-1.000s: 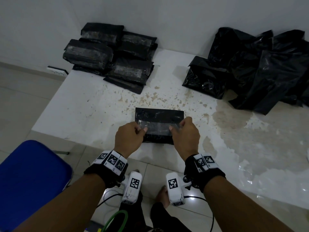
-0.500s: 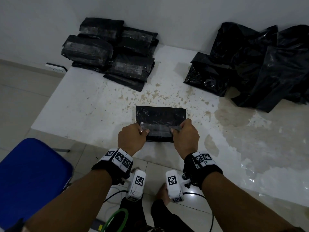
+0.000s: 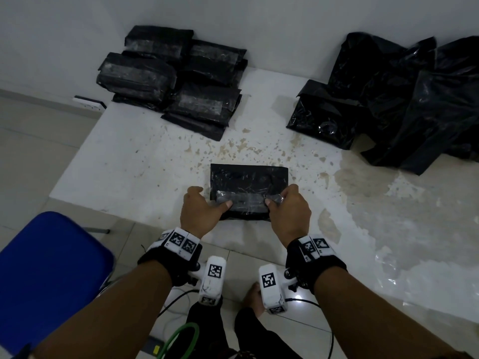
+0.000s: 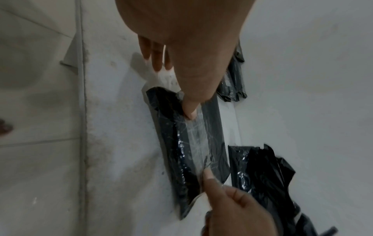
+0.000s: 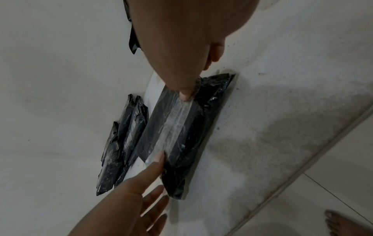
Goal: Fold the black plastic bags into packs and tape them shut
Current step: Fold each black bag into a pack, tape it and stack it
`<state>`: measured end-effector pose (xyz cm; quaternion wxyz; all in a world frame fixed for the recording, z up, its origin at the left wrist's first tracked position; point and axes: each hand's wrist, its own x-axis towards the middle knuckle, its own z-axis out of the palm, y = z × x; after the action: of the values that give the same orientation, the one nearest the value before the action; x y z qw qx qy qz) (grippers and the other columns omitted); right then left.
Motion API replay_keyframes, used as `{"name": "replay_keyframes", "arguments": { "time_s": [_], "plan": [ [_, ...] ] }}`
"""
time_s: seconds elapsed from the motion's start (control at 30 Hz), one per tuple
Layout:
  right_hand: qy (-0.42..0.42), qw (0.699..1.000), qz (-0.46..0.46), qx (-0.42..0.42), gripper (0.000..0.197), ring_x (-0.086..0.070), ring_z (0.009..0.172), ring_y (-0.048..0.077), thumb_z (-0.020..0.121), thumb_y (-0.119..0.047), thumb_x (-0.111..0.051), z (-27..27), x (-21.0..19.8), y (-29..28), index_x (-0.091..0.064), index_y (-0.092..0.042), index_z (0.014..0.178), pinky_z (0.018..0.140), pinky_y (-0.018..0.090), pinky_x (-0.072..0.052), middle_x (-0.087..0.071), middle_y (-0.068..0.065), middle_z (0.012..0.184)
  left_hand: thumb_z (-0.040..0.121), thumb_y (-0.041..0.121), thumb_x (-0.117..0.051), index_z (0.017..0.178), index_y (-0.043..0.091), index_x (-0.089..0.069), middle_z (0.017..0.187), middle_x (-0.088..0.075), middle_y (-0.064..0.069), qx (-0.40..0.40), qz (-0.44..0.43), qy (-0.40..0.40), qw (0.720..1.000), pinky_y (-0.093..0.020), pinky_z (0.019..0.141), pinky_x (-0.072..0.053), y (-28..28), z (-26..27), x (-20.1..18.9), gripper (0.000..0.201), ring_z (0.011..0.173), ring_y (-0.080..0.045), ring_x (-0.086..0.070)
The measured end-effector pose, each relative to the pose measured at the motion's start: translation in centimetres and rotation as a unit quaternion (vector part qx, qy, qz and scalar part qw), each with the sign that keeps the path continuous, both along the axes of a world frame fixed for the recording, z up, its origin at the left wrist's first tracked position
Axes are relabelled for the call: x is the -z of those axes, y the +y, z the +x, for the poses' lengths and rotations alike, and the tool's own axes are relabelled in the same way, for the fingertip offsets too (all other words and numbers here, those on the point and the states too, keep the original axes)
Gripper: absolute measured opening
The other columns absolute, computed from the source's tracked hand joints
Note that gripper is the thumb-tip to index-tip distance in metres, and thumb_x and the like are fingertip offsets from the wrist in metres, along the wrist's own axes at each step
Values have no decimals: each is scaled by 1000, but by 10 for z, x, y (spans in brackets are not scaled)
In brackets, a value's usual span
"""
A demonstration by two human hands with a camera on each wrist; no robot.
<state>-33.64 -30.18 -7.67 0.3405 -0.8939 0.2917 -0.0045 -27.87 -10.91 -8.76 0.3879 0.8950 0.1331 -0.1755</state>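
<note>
A folded black bag pack (image 3: 248,177) lies near the front edge of the white table (image 3: 116,164). A strip of clear tape (image 3: 246,200) runs across its near half. My left hand (image 3: 204,211) is at the pack's left end, where its thumb presses the tape (image 4: 196,140) down and its fingers (image 4: 157,55) lie straight beside the pack. At the right end my right hand (image 3: 287,208) has its thumb on the tape (image 5: 173,121), and its curled fingers pinch the tape's end. The pack's (image 5: 193,135) near edge is hidden under the hands.
Several taped black packs (image 3: 171,81) are stacked at the back left by the wall. A heap of loose black bags (image 3: 401,99) fills the back right. A blue chair seat (image 3: 46,268) stands left of me, below the table edge. Cables and my bare feet are underneath.
The tape held stretched between both hands has come down onto the pack's near half. My left hand has let go of its end and straightened its fingers.
</note>
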Motion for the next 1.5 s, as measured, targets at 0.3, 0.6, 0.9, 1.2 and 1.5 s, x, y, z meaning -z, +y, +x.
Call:
{"name": "replay_keyframes", "arguments": {
  "time_s": [0.3,0.6,0.9,1.2,1.5],
  "plan": [
    [12,1000,-17,-9,36,-62,89,30,89,-34,-71,0,-1,-4,-49,-11,105,66,29,-35,-65,9,100,90,28,-69,66,15,-67,73,-70,-6,-41,-132,28,990,-42,83,-53,-2,5,0,28,78,-27,-67],
    [17,1000,-13,-5,39,-63,84,29,87,-40,-72,-1,4,-8,-50,-10,101,63,29,-36,-66,9,94,94,34,-59,74,15,-64,90,-70,-10,-12,-2,13,1000,-41,86,-52,-11,2,15,28,93,-34,-65],
    [22,1000,-7,-11,42,-63,89,30,87,-42,-71,-1,4,-12,-51,-10,106,64,29,-37,-66,9,98,84,3,-58,112,5,-59,105,-66,-11,-54,17,-53,997,-23,77,-38,-5,-3,-8,28,99,-28,-61],
    [20,1000,1,-12,43,-63,90,32,86,-42,-72,-2,6,-13,-52,-9,106,63,28,-35,-66,11,98,82,18,-76,87,17,-66,88,-67,-2,112,13,-137,984,-31,75,-53,-20,-6,-24,11,78,-17,-63],
    [9,998,58,6,32,-62,82,25,91,-39,-67,-6,9,-22,-53,-13,105,63,28,-38,-66,2,88,74,44,-81,85,20,-56,94,-63,-5,160,114,-83,977,-29,69,-46,-35,4,-15,36,86,-21,-60]
  ]
}}
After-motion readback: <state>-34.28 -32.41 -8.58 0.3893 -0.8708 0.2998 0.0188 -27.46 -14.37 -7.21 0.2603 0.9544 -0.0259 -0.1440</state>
